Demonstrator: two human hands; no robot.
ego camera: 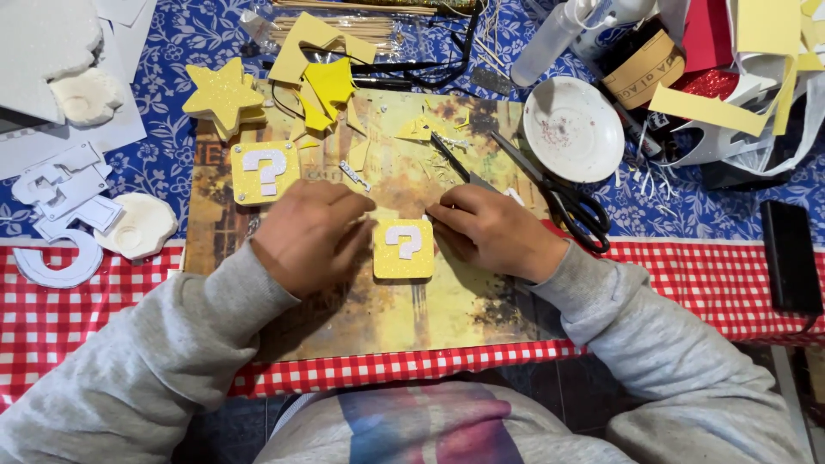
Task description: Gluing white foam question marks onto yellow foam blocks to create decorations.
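A yellow glitter foam square [404, 249] with a white question mark lies on the brown picture board [378, 318]. My left hand [311, 234] rests beside its left edge, fingers curled and touching the top left corner. My right hand [491, 230] sits at its right edge, pinching a thin dark craft knife [454, 163] that points up and left. A second, like square [265, 172] lies further up left on the board.
Black-handled scissors [567, 202] lie right of my right hand, beside a white dish [574, 129]. A yellow foam star [222, 94] and yellow scraps sit at the board's top. White foam cut-outs [64, 198] lie left. A black box [789, 256] stands far right.
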